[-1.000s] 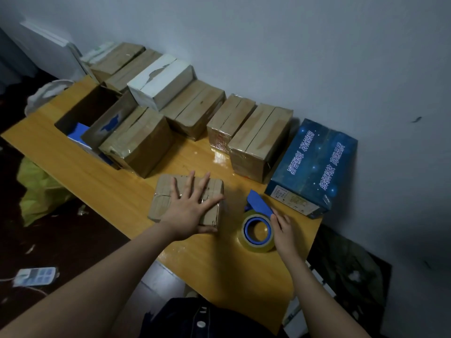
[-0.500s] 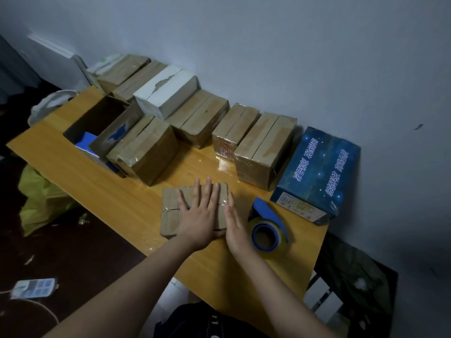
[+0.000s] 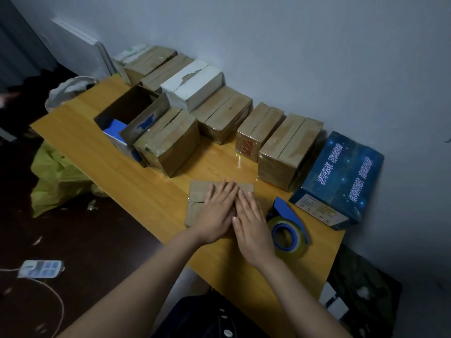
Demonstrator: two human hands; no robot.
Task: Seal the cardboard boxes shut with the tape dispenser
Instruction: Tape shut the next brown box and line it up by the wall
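Both my hands lie flat on the small, low cardboard box [image 3: 198, 198] at the near edge of the wooden table [image 3: 109, 152], holding nothing. My left hand [image 3: 217, 215] covers its middle with the fingers straight and close together, pointing toward the wall. My right hand [image 3: 251, 224] presses down just beside it, thumbs touching, fingers likewise straight. Its outer edge seems to sit at the right edge of the box, though my palm hides that side.

The tape dispenser [image 3: 289, 231] – blue, with a roll of clear tape – rests on the table just right of my right hand, apart from it. Right of that sits a dark blue printed box [image 3: 341, 176]. Closed brown boxes [image 3: 290, 147] line the far wall, with a white box [image 3: 192, 86] among them and an open box [image 3: 129, 111] at the left.
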